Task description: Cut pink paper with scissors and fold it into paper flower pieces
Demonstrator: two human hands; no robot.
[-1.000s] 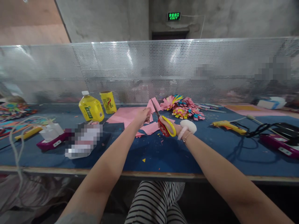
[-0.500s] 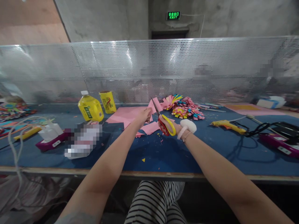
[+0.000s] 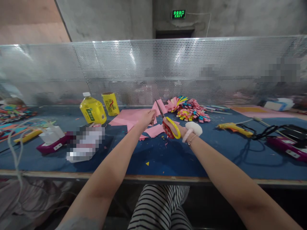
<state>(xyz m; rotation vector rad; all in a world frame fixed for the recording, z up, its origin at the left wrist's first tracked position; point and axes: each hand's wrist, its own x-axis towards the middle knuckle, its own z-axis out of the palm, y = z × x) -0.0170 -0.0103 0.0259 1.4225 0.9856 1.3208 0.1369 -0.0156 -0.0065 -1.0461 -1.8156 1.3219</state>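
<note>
Right fingers (image 3: 167, 127) partly hidden behind scissor handles (image 3: 173, 128).

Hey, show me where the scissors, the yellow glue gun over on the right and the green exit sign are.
Scissors (image 3: 177, 129): head view, on the yellow handle loop.
Yellow glue gun (image 3: 227, 126): head view, on the body.
Green exit sign (image 3: 178, 14): head view, middle of the lit panel.

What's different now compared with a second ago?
Nothing has visibly moved, and nothing was taken hold of or let go. The left hand still holds the small folded-looking pink paper piece, and the right hand still holds the metal scissors with red and yellow handles, their blades at the paper.
</note>
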